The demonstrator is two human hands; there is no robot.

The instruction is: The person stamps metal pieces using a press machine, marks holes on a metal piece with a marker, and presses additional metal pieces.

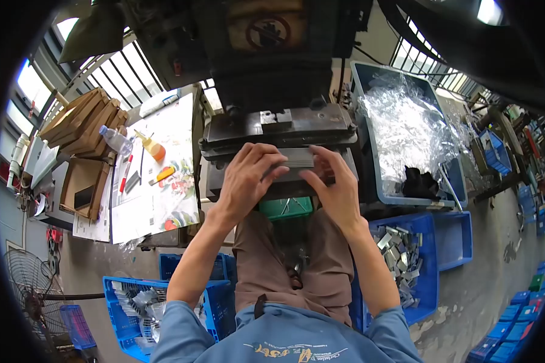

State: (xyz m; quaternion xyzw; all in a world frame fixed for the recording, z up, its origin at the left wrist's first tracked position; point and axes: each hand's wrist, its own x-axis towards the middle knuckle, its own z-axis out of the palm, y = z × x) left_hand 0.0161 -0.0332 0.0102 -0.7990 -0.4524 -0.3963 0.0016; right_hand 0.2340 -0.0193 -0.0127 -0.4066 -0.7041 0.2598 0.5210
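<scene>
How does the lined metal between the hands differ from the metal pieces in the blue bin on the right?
Pose: the lined metal shows neat parallel lines, while the metal pieces lie jumbled at many angles.
Place: the lined metal is at the dark machine, between the left hand and right hand; the metal pieces are heaped in the blue bin.
Shared: both look grey and metallic.
</scene>
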